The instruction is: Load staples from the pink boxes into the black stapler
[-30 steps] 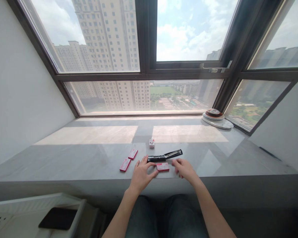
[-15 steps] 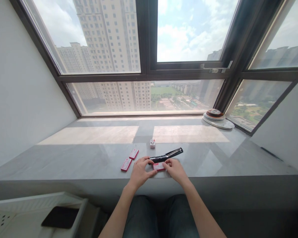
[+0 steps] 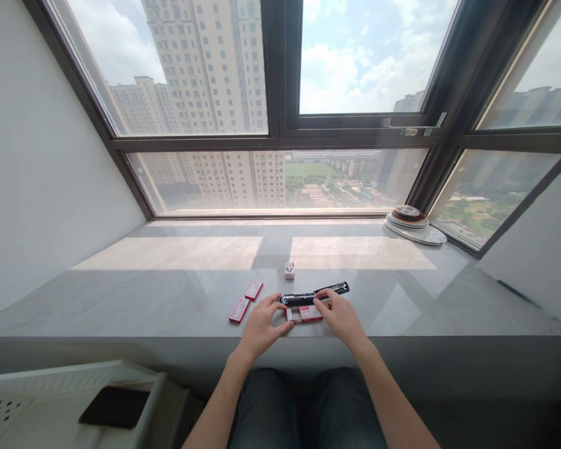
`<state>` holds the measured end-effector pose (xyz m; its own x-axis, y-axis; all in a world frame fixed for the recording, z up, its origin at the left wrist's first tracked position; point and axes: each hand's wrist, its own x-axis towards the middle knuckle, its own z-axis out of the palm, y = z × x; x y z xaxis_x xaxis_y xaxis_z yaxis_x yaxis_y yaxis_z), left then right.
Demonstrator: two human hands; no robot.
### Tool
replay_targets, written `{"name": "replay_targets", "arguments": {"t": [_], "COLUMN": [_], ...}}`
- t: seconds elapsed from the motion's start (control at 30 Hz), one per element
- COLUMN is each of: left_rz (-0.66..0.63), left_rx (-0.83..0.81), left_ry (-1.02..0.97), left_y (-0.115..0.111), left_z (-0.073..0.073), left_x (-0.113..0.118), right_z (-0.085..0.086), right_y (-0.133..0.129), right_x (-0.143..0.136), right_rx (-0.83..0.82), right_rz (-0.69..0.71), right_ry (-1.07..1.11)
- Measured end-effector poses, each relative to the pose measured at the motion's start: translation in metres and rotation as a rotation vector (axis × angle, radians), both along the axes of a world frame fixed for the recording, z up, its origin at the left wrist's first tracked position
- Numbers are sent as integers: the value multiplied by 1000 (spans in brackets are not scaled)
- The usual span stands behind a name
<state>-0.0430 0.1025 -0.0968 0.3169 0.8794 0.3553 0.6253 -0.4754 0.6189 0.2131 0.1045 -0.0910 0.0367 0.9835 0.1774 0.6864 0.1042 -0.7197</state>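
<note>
A small red-and-white staple box (image 3: 311,313) lies near the front edge of the sill, slid partly apart so its pale inner tray shows at the left. My left hand (image 3: 264,325) pinches the tray's left end between thumb and fingers. The fingers of my right hand (image 3: 340,318) are closed at the upper right corner of the box sleeve. Just behind the box is a black stapler (image 3: 299,299), opened out with its metal channel showing. Two more red-and-white boxes, a nearer box (image 3: 239,310) and a farther box (image 3: 254,289), lie left of my left hand.
A small white box (image 3: 289,270) stands behind the stapler. Stacked plates (image 3: 414,226) sit in the right window corner. Below the sill at left, a white plastic basket (image 3: 135,373) has a dark flat object (image 3: 115,406) on it.
The staple box has been drawn apart: my right hand has shifted right with the sleeve, while my left hand stays at the other end. The tray now shows.
</note>
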Motion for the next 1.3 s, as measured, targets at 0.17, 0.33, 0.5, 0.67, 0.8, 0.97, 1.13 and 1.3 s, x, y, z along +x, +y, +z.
{"name": "replay_targets", "arguments": {"t": [0.17,0.33,0.5,0.67,0.8,0.97,1.13,1.3], "left_rz": [16,20,25,52,46,75,190,262], "left_rx": [20,22,30,28,25,32,12,43], "left_ry": [-12,-17,-12,-11,-21,-34,64,110], "left_y": [-1,1,1,1,-1,-8,-14,-18], "left_z": [0,-2,-2,-3,0,6,5,4], "left_x": [3,2,1,2,1,-11,1,32], "right_z": [2,-13,3,27,31,21,3,-9], "right_y": [12,32,36,20,6,-4,-9,-11], "right_x": [-51,-74,-77,-69,-55,-10,14,-3], "right_rx": [-2,-66,-40,-7,-52,-70,-123,-136], "right_rz": [129,111,191,357,397,273,121,174], "right_ry": [107,367,307,29,-172,-142,-110,38]}}
